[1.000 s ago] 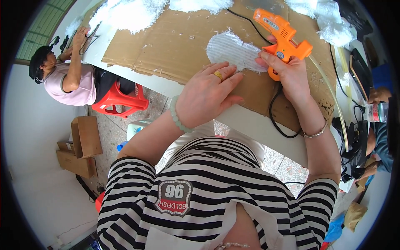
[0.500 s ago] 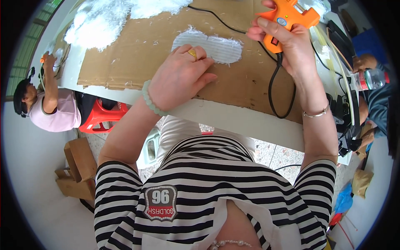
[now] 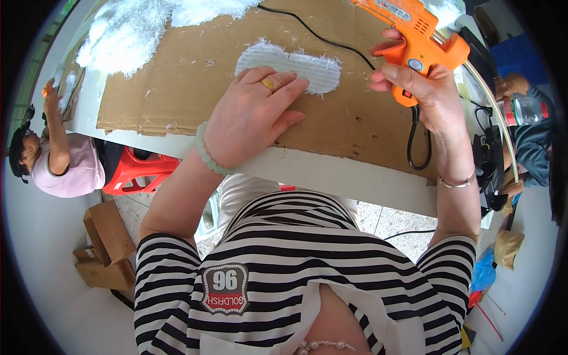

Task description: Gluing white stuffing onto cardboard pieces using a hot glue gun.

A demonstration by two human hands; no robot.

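Note:
My right hand (image 3: 435, 97) is wrapped around an orange hot glue gun (image 3: 427, 53), raised above the work surface. Its nozzle end runs out of the top of the view, and a black cord leaves the bottom of its handle. Under the fingers of my left hand (image 3: 248, 118) lies a pale, ribbed, peanut-shaped piece (image 3: 322, 71) with white fibres fringing its edge. Those fingers are stretched over its near left part, thumb apart, hiding some of it. A brown cardboard sheet (image 3: 355, 127) lies beneath the piece.
Heaps of white fluffy fibre (image 3: 124, 38) sit at the far left. A black cable (image 3: 313, 31) crosses the cardboard. A clear bottle (image 3: 525, 111) and a person's arm are at right. Another person (image 3: 65, 165) sits at left near a red stool (image 3: 139, 171).
My right hand has brought the glue gun nearer to me and slightly rightward, so more of it shows. The left hand's fingers stay on the piece.

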